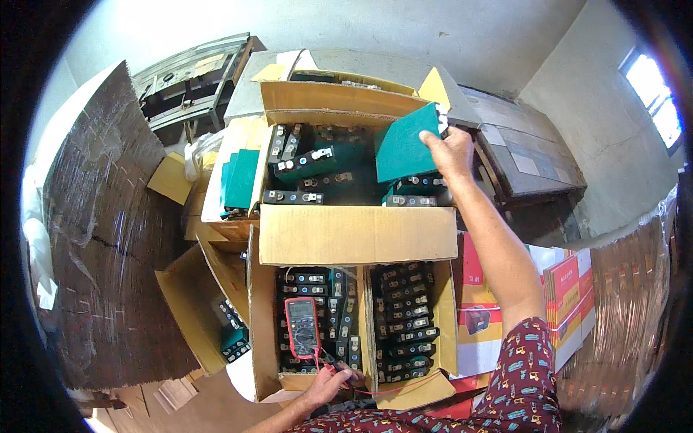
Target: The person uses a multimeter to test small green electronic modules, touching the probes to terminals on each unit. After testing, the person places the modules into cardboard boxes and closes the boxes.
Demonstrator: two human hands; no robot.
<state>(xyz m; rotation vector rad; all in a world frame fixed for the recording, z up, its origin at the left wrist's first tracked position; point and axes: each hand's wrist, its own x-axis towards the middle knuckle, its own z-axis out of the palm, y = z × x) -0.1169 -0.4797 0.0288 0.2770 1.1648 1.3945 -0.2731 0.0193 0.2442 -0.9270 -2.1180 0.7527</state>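
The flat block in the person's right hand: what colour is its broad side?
Bluish green on the block, seen best in the head view.

Green-sided block held up and tilted; red multimeter lying below it with its test lead attached.
The green-sided block (408,148) is box-shaped, with one broad, flat green face showing and pale metal fittings along its narrow end. It is lifted clear at the upper right of centre, slanted, with the fitted end toward the upper right. The red multimeter (303,328) has a red casing around a dark face, its screen at the far end and a round dial below. It lies face up, left of centre, slightly askew. The red test lead (330,368) is gripped near the meter's lower end; its cord sweeps rightward in a loose curve.
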